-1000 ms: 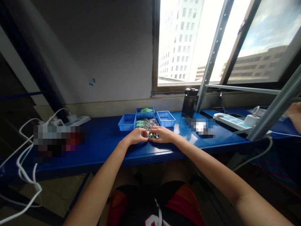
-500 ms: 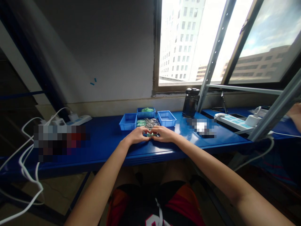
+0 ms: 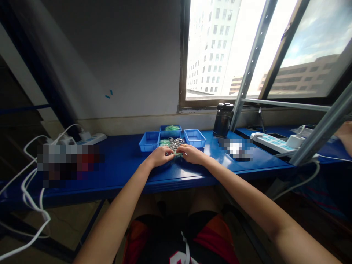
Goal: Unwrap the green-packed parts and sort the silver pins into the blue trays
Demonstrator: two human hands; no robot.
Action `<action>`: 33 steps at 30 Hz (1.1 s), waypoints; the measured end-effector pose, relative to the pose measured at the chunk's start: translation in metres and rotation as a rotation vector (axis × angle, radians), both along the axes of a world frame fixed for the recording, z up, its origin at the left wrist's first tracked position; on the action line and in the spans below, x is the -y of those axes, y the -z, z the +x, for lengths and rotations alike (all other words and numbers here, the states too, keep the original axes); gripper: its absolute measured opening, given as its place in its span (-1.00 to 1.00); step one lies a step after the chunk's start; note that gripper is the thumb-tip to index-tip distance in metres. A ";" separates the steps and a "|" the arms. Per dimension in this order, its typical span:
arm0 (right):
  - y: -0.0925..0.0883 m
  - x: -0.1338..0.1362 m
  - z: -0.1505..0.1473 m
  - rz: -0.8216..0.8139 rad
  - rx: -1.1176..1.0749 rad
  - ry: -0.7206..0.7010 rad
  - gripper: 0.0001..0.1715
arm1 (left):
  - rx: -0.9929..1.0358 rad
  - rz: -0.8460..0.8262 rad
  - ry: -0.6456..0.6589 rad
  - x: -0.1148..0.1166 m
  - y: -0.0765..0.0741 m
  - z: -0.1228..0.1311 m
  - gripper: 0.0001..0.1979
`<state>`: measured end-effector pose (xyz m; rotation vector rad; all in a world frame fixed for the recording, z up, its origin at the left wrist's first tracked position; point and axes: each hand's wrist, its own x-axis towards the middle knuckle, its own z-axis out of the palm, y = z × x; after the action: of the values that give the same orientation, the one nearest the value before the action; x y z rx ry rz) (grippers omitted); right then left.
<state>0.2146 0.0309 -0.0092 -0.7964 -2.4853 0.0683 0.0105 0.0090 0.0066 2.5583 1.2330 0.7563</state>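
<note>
Between my two hands is a small greenish, see-through plastic packet (image 3: 178, 154), pinched by the fingers of both. My left hand (image 3: 159, 156) grips its left side, my right hand (image 3: 193, 154) its right side; what is inside cannot be made out. Just beyond the fingertips lies a loose pile of small shiny metal pieces (image 3: 176, 143). Some more green packets (image 3: 164, 142) lie at the pile's left. Around it stand three blue plastic bins: a left bin (image 3: 150, 147), a right bin (image 3: 204, 143) and a back bin (image 3: 161, 133) holding green packets (image 3: 172, 128).
The blue table (image 3: 121, 161) runs along a wall under a window. A black bottle (image 3: 222, 121) stands at back right, near a metal post (image 3: 250, 62). Power strips lie at right (image 3: 275, 142) and left (image 3: 96, 139), with white cables hanging. Another person's arm shows at far right.
My fingers have shifted from a rounded, thumbs-together pose to a pinch with the hands slightly apart. The green packet now shows stretched between them.
</note>
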 end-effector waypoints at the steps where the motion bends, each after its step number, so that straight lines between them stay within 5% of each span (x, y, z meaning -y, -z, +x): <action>1: 0.001 -0.001 0.000 -0.002 -0.009 0.005 -0.55 | 0.002 0.007 -0.010 0.000 0.000 0.000 -0.71; 25: -0.003 -0.001 0.000 0.042 -0.068 0.112 -0.79 | 0.074 0.187 -0.165 -0.006 0.002 -0.005 -0.66; 33: -0.006 0.006 -0.002 -0.079 0.028 0.207 -0.71 | 0.154 0.258 -0.244 -0.009 0.000 -0.007 -0.67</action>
<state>0.2123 0.0252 -0.0028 -1.0898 -2.4239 0.0819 0.0031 0.0182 0.0061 2.5075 1.4998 1.2121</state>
